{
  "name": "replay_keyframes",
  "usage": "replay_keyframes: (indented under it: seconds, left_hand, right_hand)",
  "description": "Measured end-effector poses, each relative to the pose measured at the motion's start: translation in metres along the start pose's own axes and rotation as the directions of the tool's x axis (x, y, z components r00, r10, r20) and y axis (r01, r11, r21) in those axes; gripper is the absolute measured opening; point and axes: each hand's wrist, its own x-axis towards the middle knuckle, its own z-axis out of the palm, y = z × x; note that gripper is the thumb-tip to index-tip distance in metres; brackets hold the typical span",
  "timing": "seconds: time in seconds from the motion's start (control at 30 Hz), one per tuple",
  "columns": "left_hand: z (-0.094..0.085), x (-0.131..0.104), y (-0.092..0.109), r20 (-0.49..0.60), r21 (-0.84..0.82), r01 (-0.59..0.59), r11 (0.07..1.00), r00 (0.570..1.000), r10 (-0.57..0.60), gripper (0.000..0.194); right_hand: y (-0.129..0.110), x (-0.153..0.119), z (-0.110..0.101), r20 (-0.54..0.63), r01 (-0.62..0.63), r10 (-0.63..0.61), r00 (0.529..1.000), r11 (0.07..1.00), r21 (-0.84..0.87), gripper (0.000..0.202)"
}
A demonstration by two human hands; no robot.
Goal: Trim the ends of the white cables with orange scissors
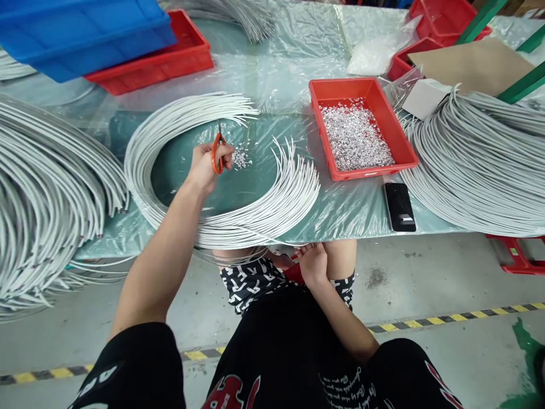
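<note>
My left hand [209, 163] is closed around orange-handled scissors [218, 153], their dark tip pointing away from me. It hovers inside a curved bundle of white cables [142, 147] lying on the table. Small silvery-white bits [241, 157] are scattered beside the hand, near the bundle's upper ends. My right hand [313, 262] is low by my thigh at the table's front edge, its fingers loosely apart. One stray cable [272, 238] from the bundle runs close to those fingertips. Nothing held shows in the right hand.
A red tray [357, 85] of small shiny pieces [357, 136] stands right of the bundle, with a phone [399, 207] below it. Larger cable bundles lie left [46, 187] and right [477, 165]. Blue [85, 34] and red bins [157, 59] sit back left. Green posts [522, 79] rise at right.
</note>
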Motion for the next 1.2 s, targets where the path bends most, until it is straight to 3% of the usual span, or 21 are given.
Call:
replay_keyframes:
  seconds: [0.13,0.27,0.53,0.7,0.83,1.03,1.13,1.2]
  left_hand:
    - [-0.001,0.002,-0.002,-0.003,0.035,-0.023,0.999,1.0,0.023,0.018]
    - [-0.002,0.003,-0.005,0.017,0.039,-0.052,0.998,0.999,0.052,0.026]
    - [0.001,-0.001,-0.004,0.019,0.19,-0.054,0.98,0.999,0.051,0.043]
    - [0.002,-0.003,-0.001,0.025,0.207,-0.049,0.977,0.999,0.045,0.037]
    - [0.001,-0.003,-0.001,0.036,0.174,-0.041,0.984,0.999,0.035,0.03]
    - [0.001,-0.005,-0.001,0.03,0.218,-0.018,0.976,1.0,0.011,0.025]
    - [0.002,-0.005,0.0,0.026,0.212,-0.015,0.977,1.0,0.01,0.025]
    - [0.002,-0.006,0.001,0.031,0.199,-0.023,0.98,0.999,0.017,0.026]
  right_hand:
    - [0.001,-0.03,-0.001,0.047,0.072,-0.072,0.996,0.997,0.002,0.032]
    - [0.003,-0.054,-0.006,0.081,0.145,-0.136,0.987,0.982,-0.117,0.034]
    - [-0.003,-0.049,-0.015,0.095,0.161,-0.141,0.985,0.954,-0.254,0.037]
    - [0.013,-0.033,-0.02,0.07,-0.071,0.087,0.994,0.974,-0.214,0.048]
    - [0.049,-0.026,-0.029,0.125,-0.197,0.263,0.957,0.9,-0.39,0.057]
    - [0.087,-0.027,-0.032,0.205,-0.217,0.405,0.891,0.777,-0.592,0.062]
    - [0.083,-0.024,-0.028,0.277,-0.152,0.448,0.85,0.712,-0.685,0.068]
    - [0.072,-0.017,-0.028,0.319,-0.058,0.426,0.847,0.669,-0.741,0.07]
